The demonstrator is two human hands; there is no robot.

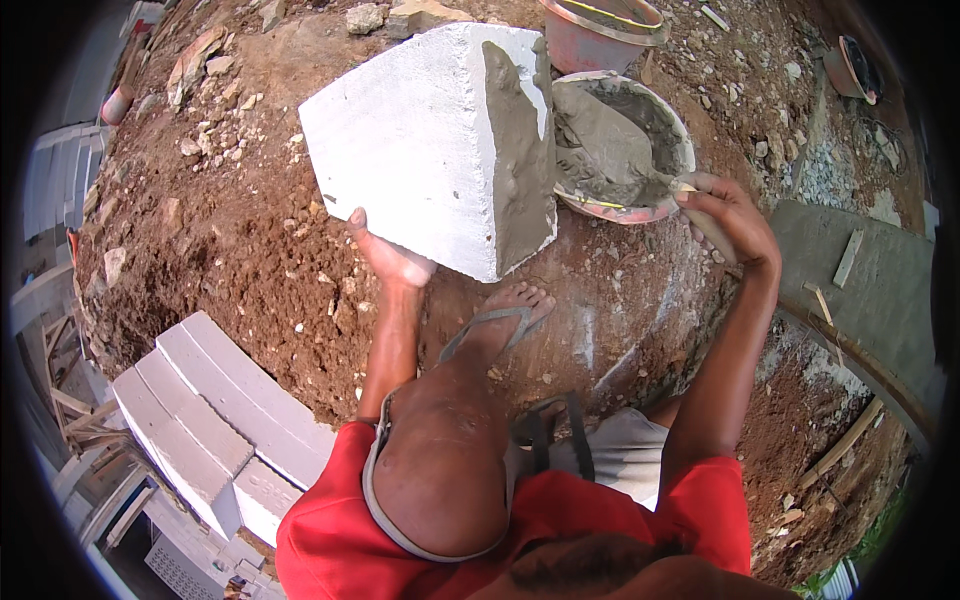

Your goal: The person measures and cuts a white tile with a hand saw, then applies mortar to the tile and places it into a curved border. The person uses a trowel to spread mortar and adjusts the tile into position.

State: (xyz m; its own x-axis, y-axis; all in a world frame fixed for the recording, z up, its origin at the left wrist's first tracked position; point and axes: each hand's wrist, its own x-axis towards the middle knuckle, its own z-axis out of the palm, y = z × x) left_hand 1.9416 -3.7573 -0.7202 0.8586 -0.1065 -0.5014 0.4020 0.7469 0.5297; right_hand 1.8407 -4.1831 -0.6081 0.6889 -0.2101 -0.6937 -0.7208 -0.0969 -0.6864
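My left hand [392, 247] grips the lower-left edge of a large white block [400, 140], which is held tilted with grey mortar [515, 150] spread along its right face. My right hand [728, 215] is closed on the handle of a trowel [610, 150]; its mortar-covered blade lies within the round bucket [665, 130] of wet mortar just right of the block. My sandalled foot [505, 315] rests on the dirt below the block.
A stack of grey-white blocks [190, 400] sits at lower left. More buckets [600, 45] stand at the top and upper right [850, 70]. A concrete surface [870, 300] with wooden strips runs along the right. Rocks [365, 17] and loose soil cover the slope.
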